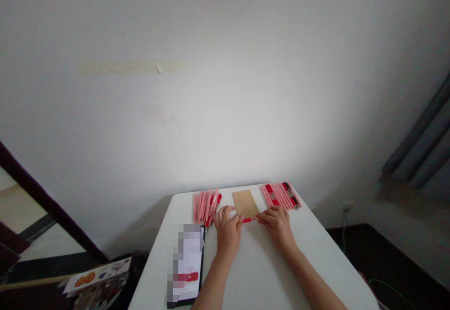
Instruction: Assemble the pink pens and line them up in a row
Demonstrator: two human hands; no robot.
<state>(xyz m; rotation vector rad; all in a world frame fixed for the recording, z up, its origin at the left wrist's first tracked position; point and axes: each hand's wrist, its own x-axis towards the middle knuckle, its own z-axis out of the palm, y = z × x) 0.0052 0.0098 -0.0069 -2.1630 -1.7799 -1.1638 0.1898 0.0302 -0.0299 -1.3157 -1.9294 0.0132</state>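
Slim red pen (249, 220) sits crosswise between my hands, at the near edge of a tan rectangular sheet (245, 203) on the smooth white surface (260, 265). My right hand (279, 228) has its fingertips gathered, pinching the pen's right end. My left hand (228, 231) is half open, fingers curved and parted, thumb at the other end; whether it grips, I cannot tell. Beside it, the black-edged phone (191, 263) shows a pixelated screen, its writing unreadable.
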